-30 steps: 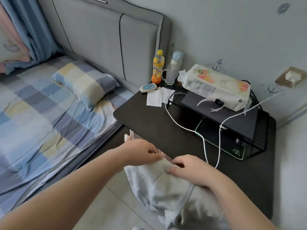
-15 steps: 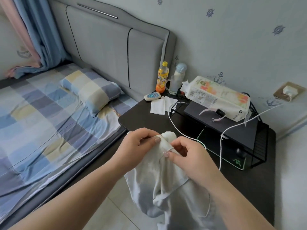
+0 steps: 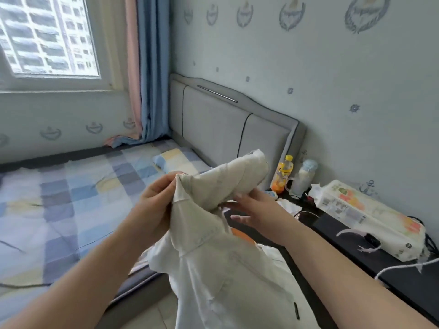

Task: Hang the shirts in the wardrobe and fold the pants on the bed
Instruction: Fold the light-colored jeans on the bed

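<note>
Beside checked bed: pale garment raised, left hand fingers pinching its edge, right hand fingers spread underneath; sorting step, next needs shaking it open

Nothing here can be read. The orange bottle, right of centre in the frame, has a yellow label with dark marks, too blurred to make out. The white pack at the right edge carries small printed blocks and what looks like a barcode panel, but no letter or number comes clear.
</note>
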The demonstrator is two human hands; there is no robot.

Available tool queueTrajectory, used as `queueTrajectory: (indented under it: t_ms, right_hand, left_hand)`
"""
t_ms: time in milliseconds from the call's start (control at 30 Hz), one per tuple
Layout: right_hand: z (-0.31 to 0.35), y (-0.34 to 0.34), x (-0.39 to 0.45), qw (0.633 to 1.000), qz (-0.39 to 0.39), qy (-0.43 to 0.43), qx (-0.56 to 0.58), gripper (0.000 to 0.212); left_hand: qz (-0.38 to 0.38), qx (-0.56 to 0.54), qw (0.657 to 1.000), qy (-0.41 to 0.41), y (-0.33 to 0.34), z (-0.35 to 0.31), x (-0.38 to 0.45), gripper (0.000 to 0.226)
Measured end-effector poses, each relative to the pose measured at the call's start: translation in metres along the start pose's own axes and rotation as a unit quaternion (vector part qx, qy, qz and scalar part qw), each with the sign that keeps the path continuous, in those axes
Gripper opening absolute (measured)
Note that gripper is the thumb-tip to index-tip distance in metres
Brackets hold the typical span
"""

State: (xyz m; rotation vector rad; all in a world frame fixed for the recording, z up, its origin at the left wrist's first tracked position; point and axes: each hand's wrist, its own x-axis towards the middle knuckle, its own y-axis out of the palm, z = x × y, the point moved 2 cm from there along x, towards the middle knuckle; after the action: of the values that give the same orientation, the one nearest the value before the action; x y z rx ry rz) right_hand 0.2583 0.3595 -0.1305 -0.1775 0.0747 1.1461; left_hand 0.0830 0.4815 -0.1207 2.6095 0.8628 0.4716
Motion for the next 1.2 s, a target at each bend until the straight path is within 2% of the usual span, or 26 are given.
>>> queueTrajectory:
  t_ms: [67,133,233,300,333,400,467,633,733,833,900,967,1067,1200]
  right_hand:
    - [0.016,0.034,0.020,0.995,0.034,-0.017,0.093,0.034]
    - [0.031,0.063,0.034,0.995,0.029,-0.028,0.094,0.044]
    - [0.051,0.114,0.053,0.998,0.003,-0.061,0.027,0.025]
    - [0.065,0.148,0.065,0.997,0.003,-0.082,-0.011,0.030]
    - [0.072,0.169,0.075,0.995,0.004,-0.098,-0.007,0.031]
    - [0.085,0.201,0.087,0.992,0.000,-0.124,0.034,0.015]
    - [0.100,0.245,0.103,0.988,0.007,-0.122,0.092,0.009]
    - [0.129,0.334,0.147,0.976,-0.001,-0.064,0.209,0.035]
    - [0.147,0.371,0.166,0.967,0.006,-0.056,0.247,0.032]
    - [0.166,0.402,0.178,0.961,0.020,-0.067,0.269,0.025]
    - [0.175,0.416,0.186,0.959,0.017,-0.078,0.272,0.024]
    - [0.181,0.430,0.192,0.958,0.011,-0.085,0.273,0.021]
    - [0.186,0.444,0.201,0.948,0.020,-0.082,0.308,0.015]
    - [0.183,0.447,0.225,0.946,0.019,-0.072,0.314,0.018]
  left_hand:
    - [-0.032,0.009,0.999,0.014,-0.028,-0.022,-0.004,0.050]
    - [-0.053,0.023,0.998,0.020,-0.053,-0.040,-0.006,0.047]
    - [-0.097,0.060,0.993,0.028,-0.099,-0.072,-0.009,0.019]
    - [-0.142,0.099,0.984,0.032,-0.133,-0.090,-0.007,0.016]
    - [-0.163,0.113,0.979,0.036,-0.154,-0.101,-0.007,0.017]
    - [-0.180,0.138,0.973,0.030,-0.185,-0.115,-0.005,0.016]
    - [-0.197,0.156,0.967,0.030,-0.226,-0.135,-0.009,0.016]
    - [-0.302,0.227,0.922,0.079,-0.293,-0.184,-0.038,0.009]
    - [-0.281,0.350,0.887,0.104,-0.302,-0.191,-0.074,0.032]
    - [-0.220,0.450,0.864,0.057,-0.314,-0.169,-0.099,0.064]
    - [-0.242,0.514,0.823,0.024,-0.329,-0.153,-0.101,0.089]
    - [-0.294,0.529,0.796,0.016,-0.346,-0.143,-0.099,0.102]
    - [-0.376,0.511,0.773,0.020,-0.366,-0.137,-0.090,0.101]
    - [-0.470,0.500,0.723,0.078,-0.394,-0.141,-0.085,0.073]
